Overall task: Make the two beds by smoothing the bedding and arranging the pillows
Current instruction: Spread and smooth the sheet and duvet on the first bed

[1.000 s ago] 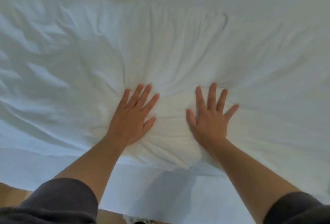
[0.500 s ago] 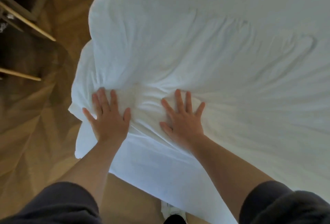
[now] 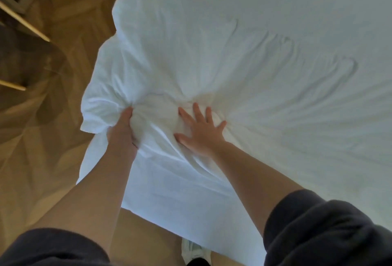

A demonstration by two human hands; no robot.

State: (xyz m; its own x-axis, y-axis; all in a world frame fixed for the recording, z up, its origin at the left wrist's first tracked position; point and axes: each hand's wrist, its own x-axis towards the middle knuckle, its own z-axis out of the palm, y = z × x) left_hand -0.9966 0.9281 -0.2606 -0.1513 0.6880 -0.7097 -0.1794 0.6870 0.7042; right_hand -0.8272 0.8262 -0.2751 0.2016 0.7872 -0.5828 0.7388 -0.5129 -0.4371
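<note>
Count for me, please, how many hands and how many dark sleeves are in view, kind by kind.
Hands: 2, the left hand gripping the bedding, the right hand flat on it.
Sleeves: 2, the left sleeve and the right sleeve.
Total: 4.

Smooth bedding (image 3: 275,21) open rightward, bunched corner (image 3: 99,108) left, wooden legs (image 3: 25,22) beyond
</note>
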